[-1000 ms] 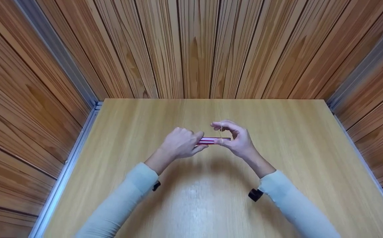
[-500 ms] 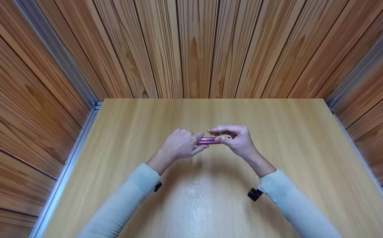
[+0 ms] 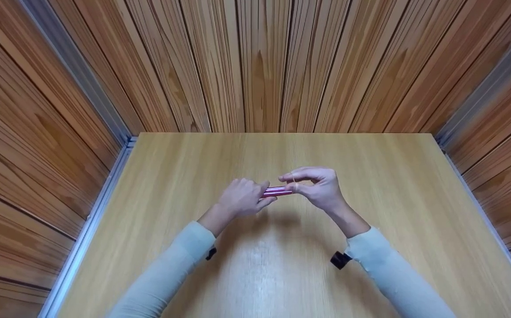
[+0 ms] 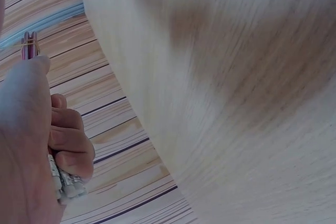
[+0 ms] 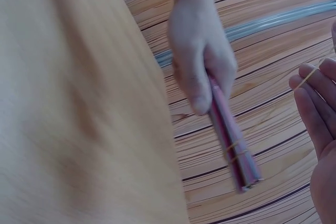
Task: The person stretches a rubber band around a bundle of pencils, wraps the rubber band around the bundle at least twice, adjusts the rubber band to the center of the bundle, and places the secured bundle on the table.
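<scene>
My left hand grips a bundle of pink and purple pencils above the table. Eraser ends stick out below its curled fingers in the left wrist view. Close to the bundle's other end is my right hand, its thumb and fingers curved in a C. A thin yellowish rubber band is stretched over the fingertips of the right hand and runs to the pencils. Loops of band circle the bundle near its free end. The right thumb hides that end in the head view.
Below the hands lies a light wooden table. Wood-plank walls stand behind it and at both sides, with metal rails along the edges. A small black device hangs at the right cuff.
The right hand's raised fingers have come down nearer the thumb, and that hand has shifted slightly right. The left hand has dropped a little, and the pencil bundle now tilts slightly.
</scene>
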Motion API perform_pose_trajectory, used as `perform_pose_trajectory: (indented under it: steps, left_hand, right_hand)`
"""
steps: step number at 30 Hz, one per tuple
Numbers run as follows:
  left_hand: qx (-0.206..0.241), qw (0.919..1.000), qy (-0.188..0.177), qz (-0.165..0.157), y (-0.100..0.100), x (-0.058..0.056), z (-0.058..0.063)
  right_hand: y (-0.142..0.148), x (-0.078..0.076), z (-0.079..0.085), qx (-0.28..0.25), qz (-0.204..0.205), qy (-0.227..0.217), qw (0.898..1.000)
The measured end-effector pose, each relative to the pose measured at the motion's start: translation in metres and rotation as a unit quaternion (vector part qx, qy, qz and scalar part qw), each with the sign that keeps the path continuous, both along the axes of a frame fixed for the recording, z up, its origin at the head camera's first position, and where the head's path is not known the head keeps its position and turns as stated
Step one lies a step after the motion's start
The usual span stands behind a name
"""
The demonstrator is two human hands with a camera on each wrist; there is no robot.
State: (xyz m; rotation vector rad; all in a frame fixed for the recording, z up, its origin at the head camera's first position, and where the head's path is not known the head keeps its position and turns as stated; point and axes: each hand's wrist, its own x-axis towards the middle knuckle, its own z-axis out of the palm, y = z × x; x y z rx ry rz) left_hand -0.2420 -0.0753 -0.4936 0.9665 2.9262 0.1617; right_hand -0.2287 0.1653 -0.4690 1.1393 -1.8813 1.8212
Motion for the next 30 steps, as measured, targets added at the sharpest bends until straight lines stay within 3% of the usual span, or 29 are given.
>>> perform_pose_trajectory:
  steps: [8, 16, 22, 26, 30]
  left_hand:
    - [0.018, 0.9991, -0.009, 0.037, -0.001, -0.007, 0.001]
    - [0.049, 0.9917, -0.024, 0.117, -0.012, -0.025, 0.018]
    - [0.090, 0.9850, -0.039, 0.142, -0.013, -0.028, 0.024]
    - [0.128, 0.9769, -0.068, 0.157, -0.011, -0.027, 0.023]
    - [0.165, 0.9691, -0.080, 0.165, -0.007, -0.025, 0.022]
  right_hand:
    - [-0.002, -0.002, -0.002, 0.017, 0.018, 0.069, 0.997]
    - [-0.006, 0.004, -0.007, 0.018, 0.023, 0.134, 0.991]
    - [-0.010, 0.005, -0.011, 0.002, 0.035, 0.165, 0.986]
    - [-0.011, 0.007, -0.018, 0.010, -0.009, 0.177, 0.984]
    - [-0.014, 0.012, -0.027, 0.006, -0.063, 0.146, 0.987]
